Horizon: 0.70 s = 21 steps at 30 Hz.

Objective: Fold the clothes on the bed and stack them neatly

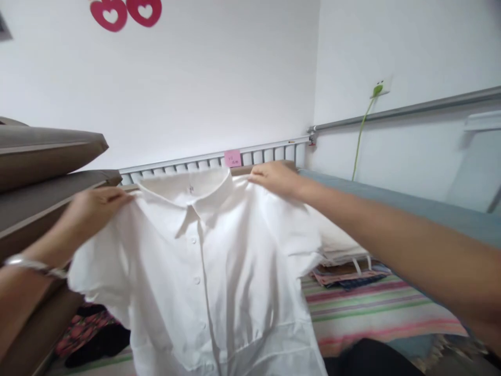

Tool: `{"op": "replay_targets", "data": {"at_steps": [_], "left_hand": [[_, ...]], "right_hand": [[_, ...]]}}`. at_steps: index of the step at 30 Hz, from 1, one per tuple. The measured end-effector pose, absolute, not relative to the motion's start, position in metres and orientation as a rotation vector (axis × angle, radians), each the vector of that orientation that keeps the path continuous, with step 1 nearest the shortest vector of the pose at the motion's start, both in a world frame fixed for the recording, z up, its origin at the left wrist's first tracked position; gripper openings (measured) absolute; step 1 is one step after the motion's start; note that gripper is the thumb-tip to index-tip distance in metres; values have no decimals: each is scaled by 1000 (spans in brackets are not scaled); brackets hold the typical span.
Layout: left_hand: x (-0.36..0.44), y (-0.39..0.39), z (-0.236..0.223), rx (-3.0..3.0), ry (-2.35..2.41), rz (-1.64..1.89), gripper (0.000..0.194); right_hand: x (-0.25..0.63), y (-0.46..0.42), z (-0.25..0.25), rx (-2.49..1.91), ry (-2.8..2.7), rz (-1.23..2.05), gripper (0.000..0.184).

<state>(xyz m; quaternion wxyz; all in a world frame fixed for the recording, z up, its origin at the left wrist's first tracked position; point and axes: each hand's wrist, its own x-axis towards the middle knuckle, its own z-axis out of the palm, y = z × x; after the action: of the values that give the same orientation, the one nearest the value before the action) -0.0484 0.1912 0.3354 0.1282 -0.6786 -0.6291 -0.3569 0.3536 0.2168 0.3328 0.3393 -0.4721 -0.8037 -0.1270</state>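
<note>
A white short-sleeved shirt [219, 271] with a collar and buttoned front hangs spread out before me. My left hand [94, 209] pinches its shoulder on the left side, close to the collar. At the opposite shoulder my right hand [274, 177] grips the fabric between thumb and fingers. The shirt faces me, its buttons running down the middle; its lower end runs past the bottom of the view. Behind it on the right, a stack of folded clothes [348, 261] is partly hidden by the shirt and my right arm.
Brown cushions [50, 156] are piled at the left. A striped cloth [376, 303] lies beneath the folded stack, and floral and black fabric [97, 334] lies at the lower left. A white radiator [270, 154] with a pink note [233, 158] stands behind. A green cord [362, 136] hangs from a socket.
</note>
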Motion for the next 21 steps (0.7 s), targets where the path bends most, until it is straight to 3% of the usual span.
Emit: {"op": "replay_targets", "data": {"at_steps": [4,9,12,16,21], "left_hand": [[-42,244,348,-2026,-1811,-827,33],[-39,242,406,-1765,-1464,-1123,32],[-37,225,409,-1675,-1289,-1202,34],[-52,217,343,-1810,-1257,-1148,31],[-97,229,177,-2156,-1460,-1186,23]], "right_hand": [[346,273,334,-1395,-2043,-522,25],[354,270,399,-1233,-1736,-870,26],[363,247,404,-1107,-1665,-949,26],[365,215,335,-969,-1868,-911,32],[340,182,164,-834,-2343,-538,26]]}}
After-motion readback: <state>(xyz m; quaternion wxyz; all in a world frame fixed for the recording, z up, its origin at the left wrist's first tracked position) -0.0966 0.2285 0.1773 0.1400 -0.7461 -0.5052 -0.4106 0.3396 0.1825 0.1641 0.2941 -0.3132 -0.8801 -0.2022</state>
